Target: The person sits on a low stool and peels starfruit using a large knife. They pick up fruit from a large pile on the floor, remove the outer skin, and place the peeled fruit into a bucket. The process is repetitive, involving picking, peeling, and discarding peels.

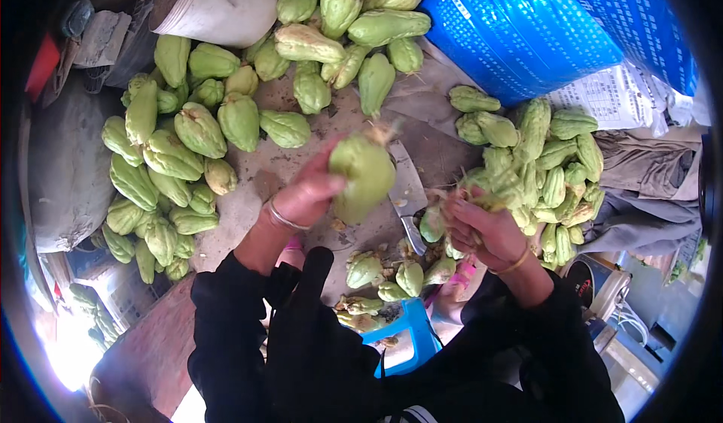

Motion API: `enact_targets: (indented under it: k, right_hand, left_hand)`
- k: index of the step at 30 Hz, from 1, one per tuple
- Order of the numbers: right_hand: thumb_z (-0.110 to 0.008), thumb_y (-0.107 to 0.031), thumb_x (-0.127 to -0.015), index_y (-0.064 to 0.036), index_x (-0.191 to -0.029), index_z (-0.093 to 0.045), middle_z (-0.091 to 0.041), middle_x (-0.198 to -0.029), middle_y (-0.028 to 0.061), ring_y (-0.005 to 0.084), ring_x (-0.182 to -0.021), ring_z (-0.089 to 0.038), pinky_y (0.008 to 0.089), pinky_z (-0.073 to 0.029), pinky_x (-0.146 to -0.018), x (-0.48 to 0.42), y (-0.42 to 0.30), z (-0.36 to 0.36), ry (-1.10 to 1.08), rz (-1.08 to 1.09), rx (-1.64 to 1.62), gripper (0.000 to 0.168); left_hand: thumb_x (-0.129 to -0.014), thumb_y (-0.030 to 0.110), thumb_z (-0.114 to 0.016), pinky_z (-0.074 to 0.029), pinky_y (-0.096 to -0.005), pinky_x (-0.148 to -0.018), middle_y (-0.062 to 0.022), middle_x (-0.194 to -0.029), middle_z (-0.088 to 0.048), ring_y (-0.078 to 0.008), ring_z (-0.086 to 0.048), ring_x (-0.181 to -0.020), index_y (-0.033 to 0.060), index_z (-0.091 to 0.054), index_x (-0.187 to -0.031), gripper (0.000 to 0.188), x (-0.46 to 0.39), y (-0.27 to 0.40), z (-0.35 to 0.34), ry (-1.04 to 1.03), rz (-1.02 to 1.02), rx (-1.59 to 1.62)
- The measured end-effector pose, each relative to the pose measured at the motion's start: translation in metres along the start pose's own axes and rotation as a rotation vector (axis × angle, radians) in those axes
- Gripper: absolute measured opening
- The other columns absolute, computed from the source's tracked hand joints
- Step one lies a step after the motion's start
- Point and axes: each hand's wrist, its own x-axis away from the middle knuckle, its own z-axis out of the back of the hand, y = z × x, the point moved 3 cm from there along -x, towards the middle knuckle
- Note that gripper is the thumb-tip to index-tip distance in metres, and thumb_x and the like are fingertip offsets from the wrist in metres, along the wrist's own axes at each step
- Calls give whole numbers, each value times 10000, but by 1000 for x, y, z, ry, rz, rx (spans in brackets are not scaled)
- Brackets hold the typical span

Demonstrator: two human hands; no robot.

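My left hand [308, 191] holds a large green chayote [361, 177] above the floor, its upper end carrying a pale, blurred tuft of strands. Just right of it, a broad-bladed kitchen knife [405, 183] lies on the ground with its handle towards me. My right hand [488, 231] is curled around thin pale strands [436, 193], and motion blurs what is beside its fingers. It is at the near left edge of a heap of chayotes [553, 186]. Several smaller chayotes [364, 269] lie between my feet, among scraps.
A spread of chayotes [172, 155] covers the left and far floor. A white bucket [220, 8] lies tipped at the far left. Blue printed packaging [525, 33] stands far right; grey cloth [632, 220] lies right. A blue plastic stool [418, 332] is below me.
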Motion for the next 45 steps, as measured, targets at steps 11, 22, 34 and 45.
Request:
enact_targets:
  k: [11,22,34,45]
  right_hand:
    - [-552,-98,-849,-19,-1205,-526,-432,-609,-49,36,-493,-366,189,-279,-437,-14,12,-43,-212,34,29,365]
    - [-638,-147,-862,-66,-1004,-668,-566,-719,-42,22,-561,-444,186,-317,-461,4,-3,-92,-98,498,773,166]
    - [-543,-344,-919,-126,-684,-538,-379,-503,-43,78,-422,-330,222,-250,-400,31,8,-91,-80,212,71,321]
    - [-563,-393,-887,-128,-886,-578,-402,-586,-32,101,-455,-343,249,-309,-441,206,-71,91,-211,765,-435,266]
  left_hand:
    - [-770,347,-618,-485,-370,-856,-124,-1099,-567,-236,-586,-976,39,-385,-1299,655,35,-36,-32,-262,306,244]
    - [-889,528,-360,-528,-360,-719,-153,-1010,-625,-254,-636,-811,32,-478,-1229,613,51,-30,-21,-19,335,106]
    - [-645,185,-798,-362,-301,-984,-49,-1238,-513,-131,-467,-1132,36,-382,-1340,824,59,4,-53,-345,127,-323]
    - [-614,302,-739,-420,-361,-957,-110,-1221,-535,-217,-519,-1136,3,-375,-1339,865,61,58,-166,-107,119,-681]
